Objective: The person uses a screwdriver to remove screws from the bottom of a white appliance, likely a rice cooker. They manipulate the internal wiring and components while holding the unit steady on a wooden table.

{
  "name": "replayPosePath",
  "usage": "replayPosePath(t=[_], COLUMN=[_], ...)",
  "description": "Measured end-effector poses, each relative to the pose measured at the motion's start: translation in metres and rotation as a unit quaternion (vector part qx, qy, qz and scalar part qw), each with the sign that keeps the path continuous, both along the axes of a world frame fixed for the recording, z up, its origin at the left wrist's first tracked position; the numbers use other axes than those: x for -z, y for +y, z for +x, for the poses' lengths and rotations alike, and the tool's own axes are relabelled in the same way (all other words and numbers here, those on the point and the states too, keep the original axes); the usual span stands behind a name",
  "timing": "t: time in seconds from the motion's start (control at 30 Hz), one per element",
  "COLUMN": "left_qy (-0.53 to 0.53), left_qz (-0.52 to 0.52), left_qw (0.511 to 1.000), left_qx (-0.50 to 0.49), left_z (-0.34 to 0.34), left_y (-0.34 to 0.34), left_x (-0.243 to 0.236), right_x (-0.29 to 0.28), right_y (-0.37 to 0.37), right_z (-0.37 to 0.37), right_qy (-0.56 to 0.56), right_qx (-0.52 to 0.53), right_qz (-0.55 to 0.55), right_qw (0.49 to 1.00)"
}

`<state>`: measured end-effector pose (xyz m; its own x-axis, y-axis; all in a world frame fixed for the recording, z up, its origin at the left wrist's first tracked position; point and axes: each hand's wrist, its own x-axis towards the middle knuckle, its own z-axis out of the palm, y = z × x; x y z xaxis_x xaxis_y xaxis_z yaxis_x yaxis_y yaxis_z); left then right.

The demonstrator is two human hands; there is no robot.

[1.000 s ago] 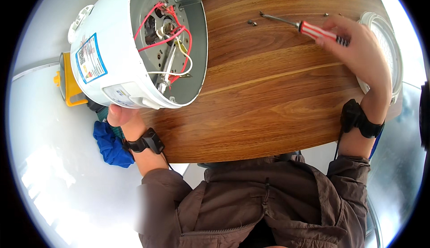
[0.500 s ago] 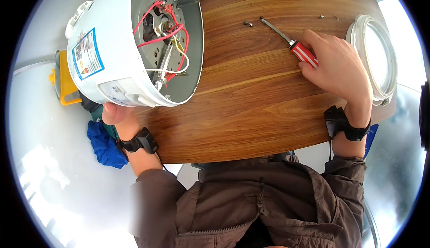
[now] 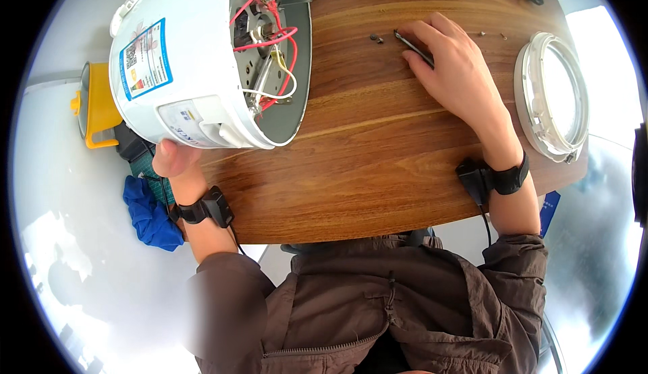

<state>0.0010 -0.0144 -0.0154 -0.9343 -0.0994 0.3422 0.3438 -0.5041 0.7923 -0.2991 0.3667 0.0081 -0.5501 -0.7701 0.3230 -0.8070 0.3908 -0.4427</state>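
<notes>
Left hand [image 3: 174,158], lower left of frame, props my tilted white round cooker body [image 3: 196,63], red wiring exposed; grip hidden, can't tell. Right hand [image 3: 453,71], upper centre, closes over the slim metal-shafted screwdriver [image 3: 413,48]; earlier it sat farther right. Likely pickup step; next needs lifting toward the dark screws [image 3: 375,38].

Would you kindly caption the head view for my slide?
Left hand tilts opened white cooker; right hand covers screwdriver on wooden table.

The cooker body [image 3: 202,63] lies tipped at the table's [image 3: 351,171] left edge, the round lid [image 3: 552,97] at its right.
</notes>
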Motion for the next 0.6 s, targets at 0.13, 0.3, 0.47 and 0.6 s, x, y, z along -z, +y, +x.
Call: replayPosePath(t=[0.13,0.3,0.47,0.6], left_qy=[-0.005,-0.013,-0.012,-0.007], left_qz=[0.013,-0.003,-0.001,-0.007], left_qw=[1.000,1.000,1.000,1.000], left_qx=[0.012,0.002,-0.006,-0.020], left_z=[-0.0046,-0.0054,-0.0075,-0.0066], left_y=[0.0022,0.0042,0.0081,0.0070], left_x=[-0.0015,-0.0042,-0.0036,-0.0022], right_x=[-0.0027,0.0013,0.0004,-0.0019], right_y=[0.0005,0.0000,0.0010,0.0010], right_z=[0.0016,0.0027,0.0029,0.0027], right_qy=[-0.030,-0.008,-0.011,-0.020], right_qx=[0.006,-0.001,0.008,0.012], right_qz=[0.035,0.022,0.045,0.032], right_qw=[0.999,1.000,0.999,0.999])
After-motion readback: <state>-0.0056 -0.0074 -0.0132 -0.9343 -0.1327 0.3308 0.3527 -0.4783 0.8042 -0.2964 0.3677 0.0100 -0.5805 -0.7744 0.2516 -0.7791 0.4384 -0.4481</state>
